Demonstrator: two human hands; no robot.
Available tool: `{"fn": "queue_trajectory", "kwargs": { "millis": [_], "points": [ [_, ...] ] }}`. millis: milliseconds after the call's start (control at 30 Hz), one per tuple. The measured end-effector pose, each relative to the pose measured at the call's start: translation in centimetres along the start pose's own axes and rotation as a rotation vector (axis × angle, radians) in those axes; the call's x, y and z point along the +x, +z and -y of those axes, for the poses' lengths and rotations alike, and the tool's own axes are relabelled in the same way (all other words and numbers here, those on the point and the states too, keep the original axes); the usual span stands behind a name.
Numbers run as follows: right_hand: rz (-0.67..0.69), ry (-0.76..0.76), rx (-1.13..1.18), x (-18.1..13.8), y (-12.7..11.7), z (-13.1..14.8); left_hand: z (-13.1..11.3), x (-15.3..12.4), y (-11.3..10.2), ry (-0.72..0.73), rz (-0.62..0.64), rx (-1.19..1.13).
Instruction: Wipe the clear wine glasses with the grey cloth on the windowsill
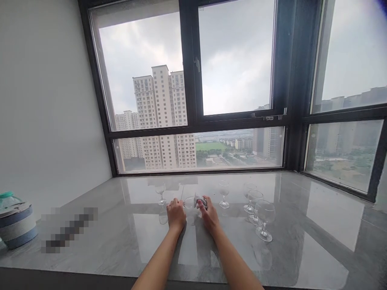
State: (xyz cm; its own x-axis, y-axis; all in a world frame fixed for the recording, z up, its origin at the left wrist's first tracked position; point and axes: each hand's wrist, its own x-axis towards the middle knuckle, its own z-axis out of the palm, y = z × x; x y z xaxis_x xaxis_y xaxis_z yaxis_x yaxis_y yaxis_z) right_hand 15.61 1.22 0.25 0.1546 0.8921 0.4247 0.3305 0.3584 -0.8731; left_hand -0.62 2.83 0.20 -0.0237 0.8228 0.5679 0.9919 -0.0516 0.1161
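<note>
Between my hands, a clear stemmed glass (190,204) lies on its side in the air just over the glossy grey sill. My left hand (176,215) is closed around its foot end, the fingers hiding the stem. A crumpled grey cloth (200,199) is gripped in my right hand (209,214), up against the bowl's rim. Beyond my left hand stands an upright stemmed glass (161,192); another glass (224,193) stands past my right hand. Farther right, three more form a slanting row, the nearest glass (265,217) being closest to me.
A grey stone-like sill (115,241) with strong reflections runs up to dark window frames (196,131). At far left sit a blue-and-white striped basket (18,227) and a teal-lidded container (9,198). A pixelated patch hides something beside them.
</note>
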Motion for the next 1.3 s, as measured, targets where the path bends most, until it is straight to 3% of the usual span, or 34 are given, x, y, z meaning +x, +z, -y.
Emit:
{"fn": "queue_trajectory", "kwargs": {
  "millis": [333, 500, 700, 1000, 1300],
  "points": [
    [-0.282, -0.010, -0.224, 0.1, -0.4, 0.2, 0.0, 0.1, 1.0, 0.003, -0.038, -0.066],
    [-0.189, -0.098, -0.197, 0.0, -0.1, 0.3, 0.0, 0.0, 0.8, 0.020, -0.019, -0.062],
    [-0.209, -0.141, -0.118, 0.1, 0.1, 0.1, -0.2, 0.0, 0.4, 0.052, -0.003, -0.047],
    [-0.078, 0.017, -0.344, 0.1, 0.2, -0.4, -0.2, 0.0, 0.1, 0.052, -0.019, -0.071],
    [0.032, -0.112, -0.205, 0.1, 0.5, -0.4, -0.1, 0.1, 0.3, 0.020, 0.012, -0.035]
  ]
}}
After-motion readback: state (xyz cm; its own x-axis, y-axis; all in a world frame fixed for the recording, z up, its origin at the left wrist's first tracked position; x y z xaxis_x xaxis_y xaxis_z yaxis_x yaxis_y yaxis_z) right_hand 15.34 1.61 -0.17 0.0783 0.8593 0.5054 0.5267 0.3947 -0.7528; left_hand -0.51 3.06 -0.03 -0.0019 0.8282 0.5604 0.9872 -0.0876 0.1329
